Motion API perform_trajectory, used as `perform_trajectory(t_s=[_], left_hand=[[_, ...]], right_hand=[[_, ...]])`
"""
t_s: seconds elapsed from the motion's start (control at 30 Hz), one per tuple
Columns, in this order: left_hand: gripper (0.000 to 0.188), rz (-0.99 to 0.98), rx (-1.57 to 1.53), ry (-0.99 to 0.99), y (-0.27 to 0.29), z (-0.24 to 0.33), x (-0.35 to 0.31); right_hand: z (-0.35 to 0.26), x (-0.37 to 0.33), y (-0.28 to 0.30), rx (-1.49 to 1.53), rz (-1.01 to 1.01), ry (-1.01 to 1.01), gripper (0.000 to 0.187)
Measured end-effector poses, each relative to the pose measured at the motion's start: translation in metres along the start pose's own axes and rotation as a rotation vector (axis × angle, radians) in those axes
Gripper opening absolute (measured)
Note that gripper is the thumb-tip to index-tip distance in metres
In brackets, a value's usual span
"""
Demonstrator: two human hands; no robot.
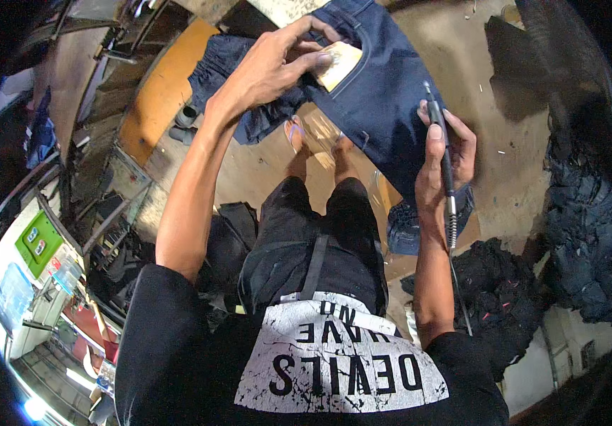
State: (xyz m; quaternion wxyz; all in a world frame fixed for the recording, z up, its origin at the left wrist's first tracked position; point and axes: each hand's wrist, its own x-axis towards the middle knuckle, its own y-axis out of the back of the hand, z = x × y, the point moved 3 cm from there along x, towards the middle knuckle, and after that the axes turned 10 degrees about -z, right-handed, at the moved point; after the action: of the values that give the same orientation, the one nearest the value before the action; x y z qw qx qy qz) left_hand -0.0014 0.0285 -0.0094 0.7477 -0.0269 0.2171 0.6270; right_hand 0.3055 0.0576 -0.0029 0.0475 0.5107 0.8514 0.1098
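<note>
Dark blue jeans hang in front of me, with a curved front pocket seam near the top. My left hand is at the pocket, thumb and fingers closed on the edge of a flat pale yellow piece that lies against the denim. Whether it is loose or part of the pocket, I cannot tell. In my right hand is a slim black pen-shaped handpiece with a thin metal tip pointing up. A spring sleeve and cable trail from its lower end. The tip is apart from the pocket, beside the jeans' right edge.
Gathered dark cloth hangs left of the jeans, before an orange-brown board. Heaps of dark garments lie on the right, with another dark pile by my right forearm. A green tray stands far left.
</note>
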Motion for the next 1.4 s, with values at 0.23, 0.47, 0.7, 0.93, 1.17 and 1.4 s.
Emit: perform_trajectory(t_s=[0.23, 0.47, 0.7, 0.93, 1.17, 1.4], left_hand=[[0.025, 0.025, -0.142, 0.001, -0.002, -0.016, -0.001], [0.024, 0.091, -0.186, -0.153, -0.007, -0.020, -0.006], [0.025, 0.074, -0.263, -0.198, -0.006, -0.024, -0.001], [0.025, 0.057, -0.305, -0.355, -0.008, -0.041, 0.007], [0.024, 0.057, -0.323, -0.278, -0.010, -0.045, 0.003], [0.022, 0.070, -0.304, -0.304, -0.010, -0.043, 0.004]], right_hand=[[-0.008, 0.045, -0.072, -0.236, -0.194, 0.610, 0.017], [0.007, 0.045, -0.076, -0.254, -0.252, 0.616, 0.021], [0.009, 0.045, -0.077, -0.289, -0.302, 0.624, 0.020], [0.011, 0.045, -0.077, -0.280, -0.307, 0.612, 0.020], [0.011, 0.044, -0.077, -0.310, -0.321, 0.621, 0.021], [0.009, 0.043, -0.076, -0.316, -0.333, 0.610, 0.021]])
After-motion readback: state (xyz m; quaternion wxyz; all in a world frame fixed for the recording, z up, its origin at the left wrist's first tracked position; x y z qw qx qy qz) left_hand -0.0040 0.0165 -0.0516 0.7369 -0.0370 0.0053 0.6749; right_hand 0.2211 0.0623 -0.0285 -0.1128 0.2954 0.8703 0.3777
